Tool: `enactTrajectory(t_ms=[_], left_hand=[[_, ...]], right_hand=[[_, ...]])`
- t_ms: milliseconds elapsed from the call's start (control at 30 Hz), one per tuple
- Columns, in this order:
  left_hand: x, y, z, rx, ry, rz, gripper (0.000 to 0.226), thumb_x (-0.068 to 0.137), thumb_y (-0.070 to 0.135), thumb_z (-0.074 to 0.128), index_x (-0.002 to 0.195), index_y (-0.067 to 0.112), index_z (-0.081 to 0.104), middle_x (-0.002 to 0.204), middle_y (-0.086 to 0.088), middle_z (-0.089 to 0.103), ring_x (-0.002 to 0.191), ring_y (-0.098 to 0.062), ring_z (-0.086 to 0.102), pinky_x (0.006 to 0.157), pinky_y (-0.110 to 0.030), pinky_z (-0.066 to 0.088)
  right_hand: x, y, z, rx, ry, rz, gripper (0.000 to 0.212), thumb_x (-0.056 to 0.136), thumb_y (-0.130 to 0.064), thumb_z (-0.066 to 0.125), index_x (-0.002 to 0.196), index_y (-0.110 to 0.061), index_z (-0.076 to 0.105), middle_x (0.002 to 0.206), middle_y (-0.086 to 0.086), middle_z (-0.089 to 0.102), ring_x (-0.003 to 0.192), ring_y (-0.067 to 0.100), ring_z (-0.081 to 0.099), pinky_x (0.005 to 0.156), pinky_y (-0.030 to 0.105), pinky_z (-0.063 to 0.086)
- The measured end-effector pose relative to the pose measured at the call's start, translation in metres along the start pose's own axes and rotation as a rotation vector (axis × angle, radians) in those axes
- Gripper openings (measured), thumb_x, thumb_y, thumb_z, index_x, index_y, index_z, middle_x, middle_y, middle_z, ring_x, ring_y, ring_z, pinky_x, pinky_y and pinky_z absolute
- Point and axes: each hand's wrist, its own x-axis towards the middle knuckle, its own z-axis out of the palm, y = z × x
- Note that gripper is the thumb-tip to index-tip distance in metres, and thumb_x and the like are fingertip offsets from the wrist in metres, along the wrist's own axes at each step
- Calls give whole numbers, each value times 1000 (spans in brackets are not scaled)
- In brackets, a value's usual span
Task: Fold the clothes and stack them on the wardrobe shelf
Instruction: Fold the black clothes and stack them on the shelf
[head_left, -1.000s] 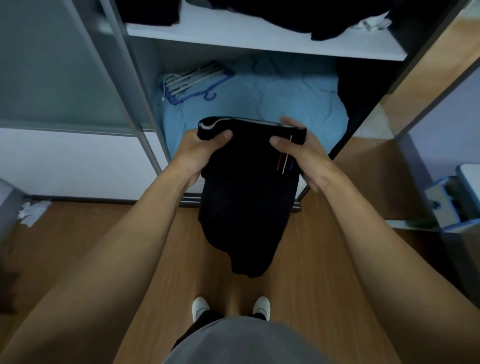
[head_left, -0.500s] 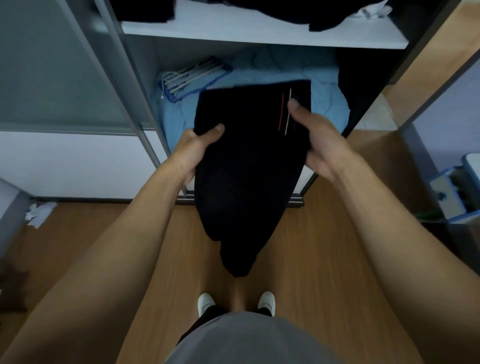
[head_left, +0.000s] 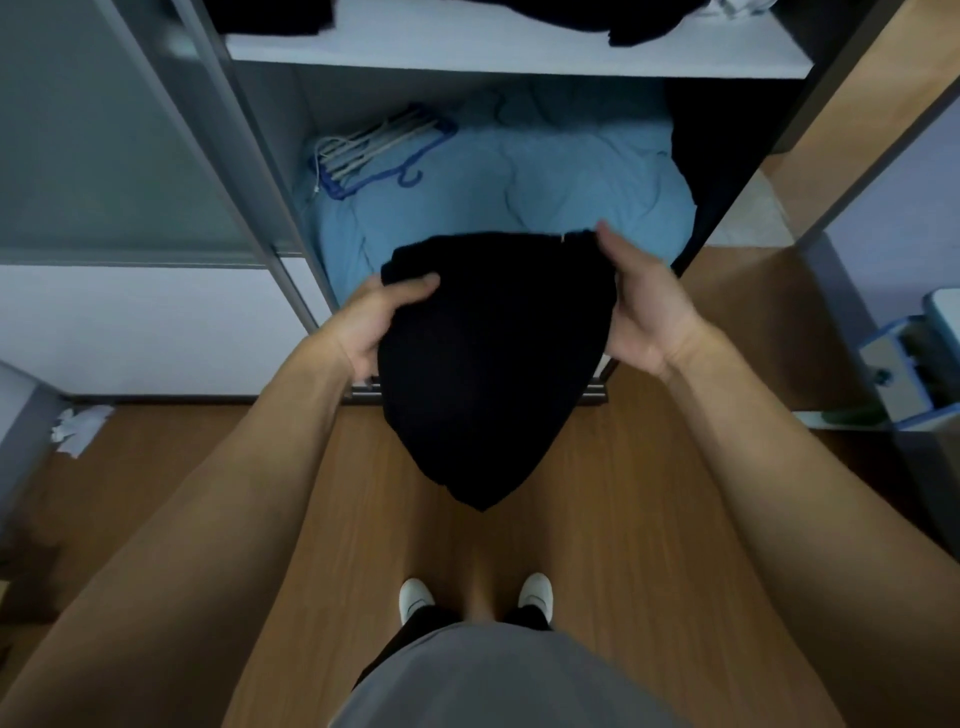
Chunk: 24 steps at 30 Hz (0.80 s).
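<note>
Wardrobe (head_left: 249, 182) ahead; black garment (head_left: 493, 364) held between left hand (head_left: 374, 322) and right hand (head_left: 644, 312).

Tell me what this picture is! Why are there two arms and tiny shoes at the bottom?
There is no machine here, just a person. A camera worn on their head looks down, so you see what they see: their arms, the brown wooden floor and their white shoes. The left hand and right hand hold a folded black cloth garment by its sides, in front of an open wardrobe. Inside lies a puffy light blue quilt with a bunch of blue and white hangers on it. Above is a white wardrobe shelf with dark clothes on it.
</note>
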Motion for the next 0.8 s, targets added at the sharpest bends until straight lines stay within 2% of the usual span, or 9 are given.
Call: enactTrajectory(t_ms=[100, 167, 233, 367, 500, 567, 667, 733, 800], left_hand=[[6, 18, 12, -63, 50, 43, 26, 93, 14, 63, 118, 7, 66, 106, -14, 74, 96, -28, 72, 79, -36, 59], [8, 27, 12, -47, 39, 5, 32, 93, 24, 65, 120, 7, 67, 111, -14, 73, 99, -27, 72, 78, -36, 58], [7, 29, 4, -48, -22, -40, 38, 90, 39, 68, 114, 10, 74, 115, -12, 72, 106, -26, 71, 80, -35, 58], [-1, -1, -14, -16, -102, -139, 48, 87, 53, 61, 119, 18, 71, 124, -5, 70, 115, -18, 66, 84, -28, 58], [-9, -31, -15, 310, -87, -188, 41, 84, 36, 72, 121, 18, 66, 112, 1, 75, 104, -12, 71, 78, -19, 57], [-7, -33, -12, 297, -31, -116, 31, 88, 28, 73, 116, 16, 69, 110, -2, 75, 104, -15, 71, 85, -22, 57], [-3, -25, -5, 101, -9, -51, 26, 89, 20, 72, 113, 12, 70, 113, -9, 74, 106, -24, 70, 88, -31, 58], [-1, -18, 2, 10, -19, -21, 24, 89, 14, 70, 112, 9, 70, 110, -12, 74, 103, -26, 71, 84, -34, 58], [3, -13, 10, -7, 9, -7, 24, 91, 10, 66, 115, 6, 68, 106, -12, 75, 98, -25, 72, 78, -33, 58]], right_hand=[[-3, 1, -8, 87, -124, -23, 58, 99, -44, 42, 143, -7, 47, 151, 17, 45, 140, 32, 43, 116, 44, 36], [-3, 19, -11, -60, -81, -2, 40, 101, -32, 50, 134, -10, 56, 135, 11, 63, 126, 24, 59, 102, 35, 51], [-2, 34, -12, -128, -17, -11, 37, 98, -22, 60, 131, -7, 59, 126, 11, 69, 117, 24, 65, 92, 33, 56], [5, 41, -10, -24, 73, 16, 40, 97, -28, 63, 129, -5, 62, 124, 14, 69, 114, 27, 67, 89, 38, 57], [11, 38, -10, 12, 165, 112, 38, 99, -40, 57, 113, -7, 69, 116, 13, 72, 99, 26, 72, 85, 41, 60], [10, 29, -18, 69, 140, 105, 50, 99, -47, 51, 123, -5, 65, 126, 17, 67, 111, 29, 68, 93, 43, 56], [5, 16, -36, 154, 0, 10, 61, 98, -51, 47, 139, -6, 53, 142, 18, 55, 132, 32, 53, 108, 45, 45], [2, 25, -39, 100, -14, -20, 46, 98, -44, 52, 131, -13, 61, 137, 12, 61, 128, 25, 57, 102, 38, 51], [-1, 40, -33, -36, 10, -5, 26, 91, -33, 64, 112, -20, 72, 118, 4, 73, 110, 17, 69, 83, 28, 58]])
